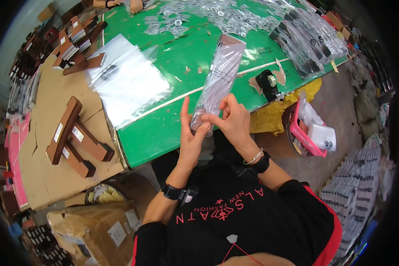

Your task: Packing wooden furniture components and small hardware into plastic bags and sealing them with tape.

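Observation:
A long, flat brown piece in a clear plastic bag [221,73] lies slanted over the near edge of the green table, its far end resting on the tabletop. At its near end, my left hand [190,145] grips the bag, thumb across the front and index finger stretched along the left side. My right hand [236,125] pinches the plastic there, its fingertips close to my left thumb. A black tape dispenser [267,86] stands to the right of the bag. On the left, a stack of clear plastic bags [139,91] lies on the table.
Brown wooden pieces [65,128] sit on cardboard at the left. Small bagged parts [177,20] cover the far table, near another person's hands [135,6]. Bagged dark pieces [303,42] are piled at the far right. A pink basket [299,133] stands beyond the table's right edge.

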Demonstrator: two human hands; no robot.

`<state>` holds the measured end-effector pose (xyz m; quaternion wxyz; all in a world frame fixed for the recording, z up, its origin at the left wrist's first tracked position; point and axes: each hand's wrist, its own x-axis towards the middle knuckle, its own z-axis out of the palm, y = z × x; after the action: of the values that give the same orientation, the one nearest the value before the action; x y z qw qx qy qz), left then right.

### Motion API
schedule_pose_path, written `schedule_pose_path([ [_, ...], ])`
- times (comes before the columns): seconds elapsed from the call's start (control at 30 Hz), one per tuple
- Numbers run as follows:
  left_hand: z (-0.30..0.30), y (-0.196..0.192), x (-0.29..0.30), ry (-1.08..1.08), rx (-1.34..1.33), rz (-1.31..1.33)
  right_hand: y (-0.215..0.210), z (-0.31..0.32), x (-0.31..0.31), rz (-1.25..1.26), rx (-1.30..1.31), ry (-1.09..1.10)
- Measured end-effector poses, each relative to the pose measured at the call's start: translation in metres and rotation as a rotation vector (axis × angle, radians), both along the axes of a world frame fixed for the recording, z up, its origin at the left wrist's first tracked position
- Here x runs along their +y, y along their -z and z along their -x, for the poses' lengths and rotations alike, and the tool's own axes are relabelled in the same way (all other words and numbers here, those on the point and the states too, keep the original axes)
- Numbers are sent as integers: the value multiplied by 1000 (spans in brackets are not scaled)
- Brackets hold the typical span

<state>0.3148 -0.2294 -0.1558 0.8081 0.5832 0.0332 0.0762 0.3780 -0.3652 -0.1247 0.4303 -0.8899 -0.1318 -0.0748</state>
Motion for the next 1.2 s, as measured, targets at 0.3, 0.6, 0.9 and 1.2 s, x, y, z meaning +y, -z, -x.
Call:
schedule_pose_path([
  [0.3, 27, -29, 14, 80, 139, 431, 40, 4, 15, -813, -45, -185],
  [0.6, 24, -2, 32, -47, 54, 68, -28, -11, 10, 255, -635, -783],
  [0.9, 54, -9, 58, -4, 175, 252, -2, -25, -2, 1, -435, -512],
  [1.2, 51, 6, 53, 371, 114, 844, 33, -2, 13, -1041, 657, -745],
])
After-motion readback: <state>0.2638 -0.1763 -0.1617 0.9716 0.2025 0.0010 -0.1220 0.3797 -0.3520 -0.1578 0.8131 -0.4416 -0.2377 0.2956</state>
